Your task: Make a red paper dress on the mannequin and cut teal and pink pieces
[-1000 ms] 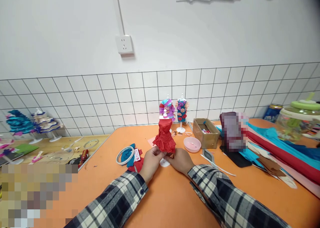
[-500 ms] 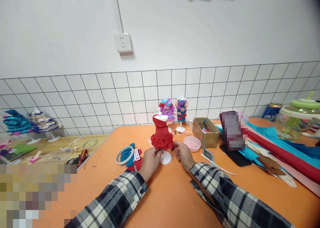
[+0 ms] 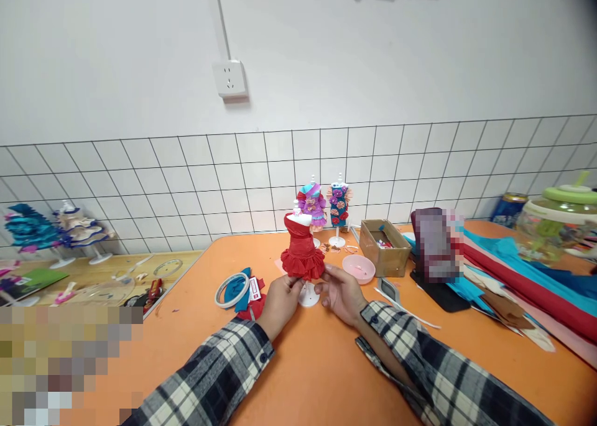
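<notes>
A small white dress form on a round base (image 3: 308, 295) stands upright, wearing a red doll dress (image 3: 301, 245) with a ruffled skirt. My left hand (image 3: 281, 301) is closed on the left underside of the skirt, its fingertips partly hidden by the ruffle. At the right edge of the same hem, my right hand (image 3: 344, 292) pinches the ruffle between bent fingers; the exact contact is small and hard to see. Left of my left hand lie a white tape roll (image 3: 232, 291), teal cloth (image 3: 244, 298) and red cloth (image 3: 254, 309) with a label.
Two more dressed forms, one purple (image 3: 312, 205) and one blue with flowers (image 3: 339, 208), stand behind. To the right are a pink bowl (image 3: 358, 269), a cardboard box (image 3: 394, 258), a phone (image 3: 433, 244) and fabric strips (image 3: 513, 270). A drink jug (image 3: 541, 227) stands far right.
My right hand has moved left to the skirt's right hem, its fingers reaching in. My left hand keeps its hold, and the dress form has hardly shifted.
</notes>
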Demonstrator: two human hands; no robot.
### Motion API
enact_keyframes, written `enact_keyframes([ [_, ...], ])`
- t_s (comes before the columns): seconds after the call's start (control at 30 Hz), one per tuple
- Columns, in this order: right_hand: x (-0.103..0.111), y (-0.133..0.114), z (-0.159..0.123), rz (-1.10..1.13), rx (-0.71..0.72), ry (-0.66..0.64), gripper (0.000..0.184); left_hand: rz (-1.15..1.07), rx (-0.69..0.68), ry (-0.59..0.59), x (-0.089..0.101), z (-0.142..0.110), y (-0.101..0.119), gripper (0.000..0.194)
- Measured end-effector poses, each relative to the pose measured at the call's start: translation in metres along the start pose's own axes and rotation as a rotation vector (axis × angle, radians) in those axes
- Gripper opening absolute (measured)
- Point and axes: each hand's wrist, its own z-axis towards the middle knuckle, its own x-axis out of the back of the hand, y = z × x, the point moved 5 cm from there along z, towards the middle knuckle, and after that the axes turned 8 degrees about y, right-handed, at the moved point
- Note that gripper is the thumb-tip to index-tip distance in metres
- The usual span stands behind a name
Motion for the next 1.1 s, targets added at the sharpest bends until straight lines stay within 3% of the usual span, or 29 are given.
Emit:
enact_keyframes([
  [0.1, 0.000, 0.001, -0.001, 0.004, -0.059, -0.038, 0.034, -0.020, 0.003, 0.002, 0.000, 0.001, -0.002, 0.012],
  [0.27, -0.005, 0.006, -0.001, -0.067, -0.015, -0.055, 0.034, -0.029, 0.009, -0.021, -0.001, 0.001, -0.003, 0.014],
  [0.5, 0.006, 0.014, 0.006, -0.456, 0.019, -0.085, 0.025, -0.049, 0.025, 0.004, -0.001, 0.000, -0.006, 0.014],
  [0.57, 0.011, 0.012, 0.009, -0.611, 0.075, -0.041, 0.018, -0.053, 0.027, 0.011, -0.001, 0.001, -0.007, 0.013],
  [0.73, 0.012, 0.000, 0.006, -0.922, 0.367, 0.062, 0.013, -0.070, -0.008, -0.055, -0.005, 0.000, -0.006, 0.012],
  [0.83, 0.016, -0.015, 0.006, -1.011, 0.470, 0.167, 0.008, -0.058, -0.033, -0.068, -0.006, 0.000, -0.006, 0.014],
  [0.97, 0.020, -0.058, 0.007, -0.972, 0.595, 0.354, 0.031, -0.047, -0.063, -0.090, -0.008, 0.000, -0.005, 0.017],
  [1.03, 0.010, -0.081, 0.002, -0.917, 0.664, 0.305, 0.042, -0.046, -0.081, -0.111, -0.010, -0.001, -0.002, 0.018],
  [1.1, -0.008, -0.099, -0.008, -0.855, 0.709, 0.154, 0.053, -0.044, -0.107, -0.136, -0.012, -0.004, 0.003, 0.019],
])
